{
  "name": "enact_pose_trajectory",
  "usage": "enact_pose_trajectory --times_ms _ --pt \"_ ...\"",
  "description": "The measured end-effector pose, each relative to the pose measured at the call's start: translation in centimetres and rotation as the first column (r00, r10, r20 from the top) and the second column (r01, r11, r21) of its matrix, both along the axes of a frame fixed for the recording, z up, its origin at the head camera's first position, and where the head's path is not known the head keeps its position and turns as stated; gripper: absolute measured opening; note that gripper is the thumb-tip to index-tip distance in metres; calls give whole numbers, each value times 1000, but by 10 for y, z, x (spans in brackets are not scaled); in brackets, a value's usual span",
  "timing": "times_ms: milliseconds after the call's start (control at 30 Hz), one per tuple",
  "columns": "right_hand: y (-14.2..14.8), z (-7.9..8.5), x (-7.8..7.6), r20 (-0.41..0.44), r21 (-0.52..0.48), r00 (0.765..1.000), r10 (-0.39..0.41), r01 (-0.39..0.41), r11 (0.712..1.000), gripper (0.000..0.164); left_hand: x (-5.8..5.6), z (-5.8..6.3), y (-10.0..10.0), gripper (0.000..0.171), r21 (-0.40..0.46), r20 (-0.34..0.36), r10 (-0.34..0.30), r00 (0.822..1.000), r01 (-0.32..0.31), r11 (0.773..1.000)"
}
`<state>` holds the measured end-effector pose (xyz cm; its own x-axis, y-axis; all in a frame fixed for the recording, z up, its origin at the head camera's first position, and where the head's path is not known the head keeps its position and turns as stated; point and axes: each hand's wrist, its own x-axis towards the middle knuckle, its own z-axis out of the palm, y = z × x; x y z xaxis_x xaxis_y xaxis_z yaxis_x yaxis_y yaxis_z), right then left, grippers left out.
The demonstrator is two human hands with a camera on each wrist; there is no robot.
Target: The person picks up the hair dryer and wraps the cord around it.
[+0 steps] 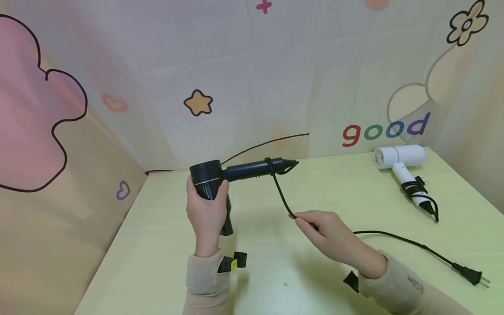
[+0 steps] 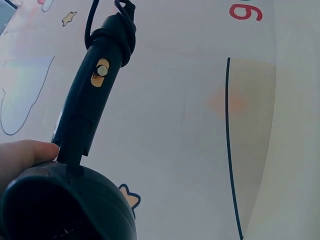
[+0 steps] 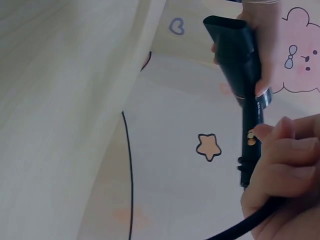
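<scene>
A black hair dryer (image 1: 252, 169) is held off the table in the head view, its handle pointing right. My left hand (image 1: 207, 214) grips its barrel, thumb near the handle joint. The flat nozzle (image 3: 227, 30) shows in the right wrist view. Around the handle's far end loops the black cord (image 1: 281, 194), with a few turns visible in the left wrist view. My right hand (image 1: 334, 236) pinches that cord between thumb and fingers, lower and to the right of the handle. Past this hand, the cord trails to its two-pin plug (image 1: 468, 274) at the right.
On the table's (image 1: 157, 262) back right lies a white hair dryer (image 1: 409, 156), its black cord (image 1: 414, 188) wound round the handle. Behind the table hangs a printed backdrop (image 1: 252, 65) with a star and the word "good".
</scene>
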<state>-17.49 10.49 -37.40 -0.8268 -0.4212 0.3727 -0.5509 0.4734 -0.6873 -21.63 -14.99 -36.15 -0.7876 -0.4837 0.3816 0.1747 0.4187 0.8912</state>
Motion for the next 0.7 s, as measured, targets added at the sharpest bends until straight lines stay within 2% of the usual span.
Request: enact_pose_trajectory --times_ms 100,200,433,700 --pt "2 -4 -5 92 29 995 27 -30 999 26 0 1 0 64 38 14 -20 1000 20 999" --pt "2 -8 -13 144 44 988 46 -52 998 29 0 1 0 61 84 33 -50 998 48 995" --pt "3 -18 -31 209 50 976 55 -67 996 30 0 3 -1 58 157 79 -124 989 110 981" --pt "4 -22 -51 264 68 964 30 -50 996 27 1 6 1 58 187 106 -173 979 151 971"
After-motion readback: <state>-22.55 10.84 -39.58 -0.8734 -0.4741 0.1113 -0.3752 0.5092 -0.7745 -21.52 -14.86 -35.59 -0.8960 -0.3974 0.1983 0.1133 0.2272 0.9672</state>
